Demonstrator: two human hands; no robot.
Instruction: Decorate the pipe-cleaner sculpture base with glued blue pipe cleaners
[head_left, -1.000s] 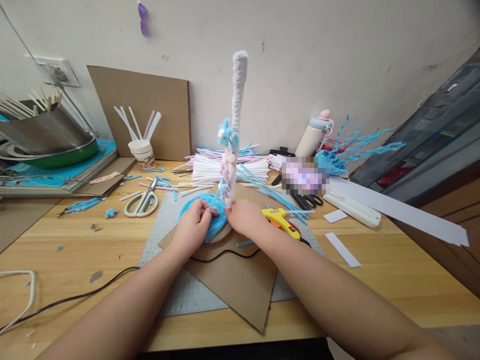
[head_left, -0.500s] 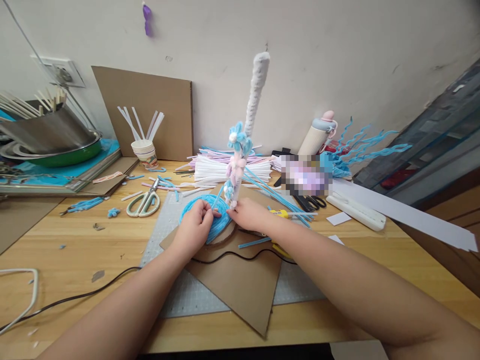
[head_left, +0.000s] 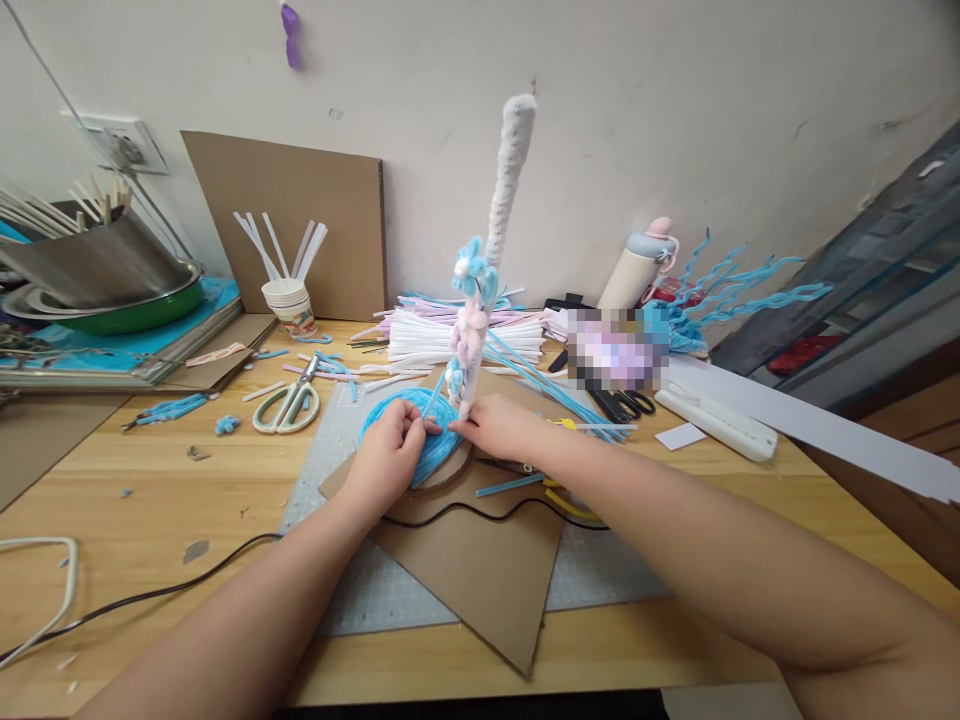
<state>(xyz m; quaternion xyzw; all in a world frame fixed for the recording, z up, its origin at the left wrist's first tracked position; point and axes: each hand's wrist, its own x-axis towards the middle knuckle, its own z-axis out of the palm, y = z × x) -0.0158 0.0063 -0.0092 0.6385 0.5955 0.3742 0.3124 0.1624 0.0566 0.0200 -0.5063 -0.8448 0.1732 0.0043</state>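
Note:
A round base is covered in coiled blue pipe cleaners with a bare brown rim at the front. From it rises a tall post wrapped in white pipe cleaner, leaning slightly right. Blue flowers and a pink flower cling to the post. My left hand is closed in a pinch on a blue pipe cleaner that sticks up from the coil. Close to the post's foot, my right hand has its fingers drawn together at the coil's edge; what they grip is hidden.
Cardboard lies under the base on a grey cutting mat, crossed by a black cable. Scissors are at left, white pipe cleaners behind. A paper cup, a bottle and a power strip stand around.
The post with its flowers has shifted slightly left at the top. My right hand and forearm have moved slightly; my left hand stays almost in place.

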